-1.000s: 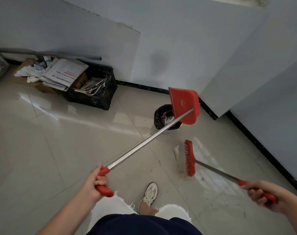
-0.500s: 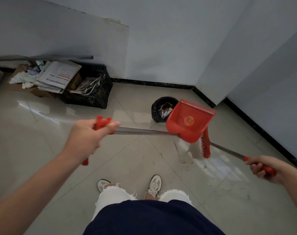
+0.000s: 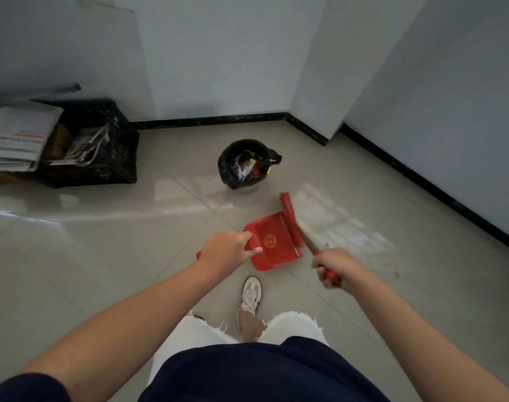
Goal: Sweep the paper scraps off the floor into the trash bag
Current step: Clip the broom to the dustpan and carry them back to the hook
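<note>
Dim, cool and even overall, with a bluish cast on the walls (image 3: pixel 218 53). Bright glare in a streak across the glossy floor tiles (image 3: pixel 108 210) at left, plus a pale grid-like reflection beside the broom head (image 3: pixel 288 211). Soft, faint shadows only. Motion blur on the papers (image 3: pixel 18 137) and black crate (image 3: pixel 102 146) at left; both hands slightly smeared. Strong wide-angle bending of the baseboard (image 3: pixel 421 181) and forearms toward the edges.

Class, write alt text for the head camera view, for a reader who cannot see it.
Seen from above, a person's left hand grips a red dustpan while the right hand holds a red broom against its edge. Just beyond on the tiled floor stands a black trash bag holding paper scraps. A black crate of newspapers sits at left.
</note>
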`<action>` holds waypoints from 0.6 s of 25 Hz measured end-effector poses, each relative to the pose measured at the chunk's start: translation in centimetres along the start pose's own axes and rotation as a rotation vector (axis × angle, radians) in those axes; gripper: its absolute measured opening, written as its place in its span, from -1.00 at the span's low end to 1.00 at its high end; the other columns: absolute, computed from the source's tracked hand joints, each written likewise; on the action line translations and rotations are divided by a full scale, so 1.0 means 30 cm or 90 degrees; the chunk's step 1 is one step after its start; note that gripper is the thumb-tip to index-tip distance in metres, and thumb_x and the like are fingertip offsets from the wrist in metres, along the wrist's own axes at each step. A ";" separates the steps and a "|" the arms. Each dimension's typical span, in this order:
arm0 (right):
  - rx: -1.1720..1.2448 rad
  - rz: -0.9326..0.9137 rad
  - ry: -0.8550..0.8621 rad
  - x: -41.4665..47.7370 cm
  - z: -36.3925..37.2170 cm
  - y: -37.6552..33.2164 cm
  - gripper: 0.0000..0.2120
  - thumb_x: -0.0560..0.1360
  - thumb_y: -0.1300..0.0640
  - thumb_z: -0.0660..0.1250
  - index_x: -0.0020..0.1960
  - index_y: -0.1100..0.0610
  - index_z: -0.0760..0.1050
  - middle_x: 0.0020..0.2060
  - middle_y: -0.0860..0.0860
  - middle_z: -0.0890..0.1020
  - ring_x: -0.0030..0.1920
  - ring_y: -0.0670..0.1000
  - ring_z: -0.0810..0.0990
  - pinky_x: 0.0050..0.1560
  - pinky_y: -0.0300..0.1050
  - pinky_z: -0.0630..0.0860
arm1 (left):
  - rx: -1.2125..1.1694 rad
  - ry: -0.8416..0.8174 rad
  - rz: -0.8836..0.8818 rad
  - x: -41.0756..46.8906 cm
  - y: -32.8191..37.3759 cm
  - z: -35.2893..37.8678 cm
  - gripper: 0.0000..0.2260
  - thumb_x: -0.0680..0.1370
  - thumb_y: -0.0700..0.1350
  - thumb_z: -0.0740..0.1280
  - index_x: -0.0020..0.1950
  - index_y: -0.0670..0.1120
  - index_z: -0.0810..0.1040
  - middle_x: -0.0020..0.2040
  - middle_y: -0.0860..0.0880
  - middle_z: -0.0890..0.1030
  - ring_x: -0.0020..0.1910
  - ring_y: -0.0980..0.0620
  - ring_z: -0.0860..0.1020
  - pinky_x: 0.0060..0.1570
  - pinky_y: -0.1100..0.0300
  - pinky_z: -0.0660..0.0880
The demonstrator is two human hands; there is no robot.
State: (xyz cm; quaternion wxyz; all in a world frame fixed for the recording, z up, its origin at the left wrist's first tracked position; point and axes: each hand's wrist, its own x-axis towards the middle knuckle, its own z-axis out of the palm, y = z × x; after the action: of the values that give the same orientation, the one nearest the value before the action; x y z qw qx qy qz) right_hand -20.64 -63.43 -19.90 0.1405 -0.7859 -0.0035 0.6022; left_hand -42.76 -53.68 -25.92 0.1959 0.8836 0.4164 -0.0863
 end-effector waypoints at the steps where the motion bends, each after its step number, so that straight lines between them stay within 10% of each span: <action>1: 0.002 0.002 -0.016 -0.010 0.035 0.009 -0.78 0.43 0.43 0.17 -0.24 0.14 0.31 -0.68 0.01 0.34 -0.71 -0.10 0.31 -0.61 -0.39 0.27 | 0.014 0.009 0.023 0.004 0.001 0.037 -0.56 0.43 0.34 0.25 -0.12 -0.01 0.63 -0.29 -0.01 0.67 -0.31 -0.09 0.65 -0.42 0.11 0.50; 4: 0.027 0.011 -0.068 -0.055 0.091 0.027 -0.79 0.42 0.42 0.17 -0.08 0.15 0.37 -0.62 0.03 0.35 -0.66 -0.09 0.30 -0.58 -0.39 0.25 | 0.028 0.036 0.061 0.012 0.012 0.089 -0.69 0.41 0.21 0.43 -0.23 -0.04 0.59 -0.36 -0.01 0.62 -0.42 -0.08 0.61 -0.53 0.14 0.41; 8: 0.045 0.003 -0.143 -0.138 0.137 -0.012 -0.64 0.43 0.41 0.17 0.17 0.18 0.50 -0.56 0.04 0.35 -0.64 -0.10 0.31 -0.58 -0.39 0.23 | -0.025 -0.052 0.038 0.059 0.086 0.083 -0.68 0.51 0.15 0.26 0.02 -0.07 0.57 0.07 -0.01 0.48 0.05 -0.04 0.49 -0.21 0.05 0.50; 15: 0.029 -0.011 -0.176 -0.253 0.120 -0.056 -0.82 0.44 0.37 0.16 -0.03 0.16 0.39 -0.57 0.02 0.38 -0.64 -0.11 0.35 -0.57 -0.39 0.24 | -0.108 -0.264 0.060 0.063 0.139 0.130 -0.33 0.52 -0.16 0.26 0.57 0.11 0.08 0.58 0.07 0.15 0.51 -0.01 0.20 0.31 -0.07 0.41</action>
State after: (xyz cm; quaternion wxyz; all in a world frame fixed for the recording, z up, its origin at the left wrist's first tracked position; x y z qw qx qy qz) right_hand -25.87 -62.36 -13.19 0.1616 -0.6921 -0.0157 0.7033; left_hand -38.31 -56.37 -28.91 0.3544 0.8457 0.3316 -0.2217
